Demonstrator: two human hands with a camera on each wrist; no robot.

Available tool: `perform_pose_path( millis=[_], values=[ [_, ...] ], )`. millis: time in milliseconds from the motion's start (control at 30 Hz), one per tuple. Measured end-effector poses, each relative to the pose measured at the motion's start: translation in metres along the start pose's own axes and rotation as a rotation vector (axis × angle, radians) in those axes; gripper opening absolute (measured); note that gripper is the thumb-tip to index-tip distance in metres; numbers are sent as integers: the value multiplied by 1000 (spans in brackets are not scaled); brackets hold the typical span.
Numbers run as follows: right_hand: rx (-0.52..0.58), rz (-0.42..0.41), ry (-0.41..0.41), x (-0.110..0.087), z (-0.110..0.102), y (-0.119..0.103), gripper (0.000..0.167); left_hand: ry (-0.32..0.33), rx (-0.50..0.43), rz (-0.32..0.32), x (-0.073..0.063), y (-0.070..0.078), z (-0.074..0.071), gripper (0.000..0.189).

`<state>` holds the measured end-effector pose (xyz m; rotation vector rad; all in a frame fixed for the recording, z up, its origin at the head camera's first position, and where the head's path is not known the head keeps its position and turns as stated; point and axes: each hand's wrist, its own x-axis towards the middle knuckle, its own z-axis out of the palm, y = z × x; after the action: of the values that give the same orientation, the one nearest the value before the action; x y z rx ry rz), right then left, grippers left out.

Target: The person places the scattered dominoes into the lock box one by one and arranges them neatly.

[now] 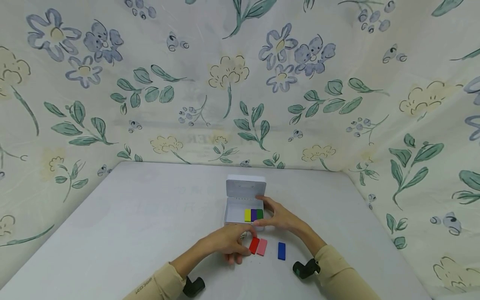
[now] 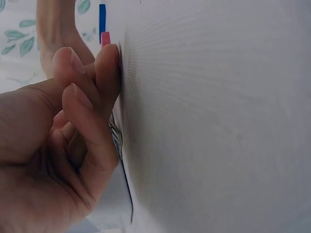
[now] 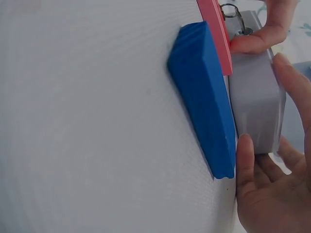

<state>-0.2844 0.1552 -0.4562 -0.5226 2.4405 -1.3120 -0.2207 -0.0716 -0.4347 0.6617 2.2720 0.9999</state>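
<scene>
A small white metal box (image 1: 234, 216) stands with its lid (image 1: 245, 188) raised. Inside, at its right end, yellow (image 1: 247, 215), purple (image 1: 253, 215) and green (image 1: 260, 214) bars lie side by side. My right hand (image 1: 279, 216) grips the box's right end, thumb at the front and fingers toward the back. In front of the box, my left hand (image 1: 228, 242) pinches a red bar (image 1: 254, 245) between thumb and index finger. A pink bar (image 1: 262, 247) lies against its right side. Farther right is a ridged blue bar (image 3: 201, 92), like modelling clay.
A key ring (image 3: 230, 8) hangs at the lock on the box front. White cloth covers the table (image 1: 150, 208), and a flowered curtain (image 1: 202, 83) rises behind and along both sides. Black wrist cameras (image 1: 305, 268) sit by both sleeves.
</scene>
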Motion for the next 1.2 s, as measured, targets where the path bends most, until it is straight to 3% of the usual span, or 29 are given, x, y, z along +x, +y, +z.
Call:
perform_pose_path(
  millis=[533, 1200],
  values=[
    [4, 3, 2, 0, 0, 2, 91, 5, 23, -14, 0, 1, 2, 34],
    [15, -1, -11, 1, 0, 4, 92, 8, 9, 15, -6, 2, 0, 32]
  ],
)
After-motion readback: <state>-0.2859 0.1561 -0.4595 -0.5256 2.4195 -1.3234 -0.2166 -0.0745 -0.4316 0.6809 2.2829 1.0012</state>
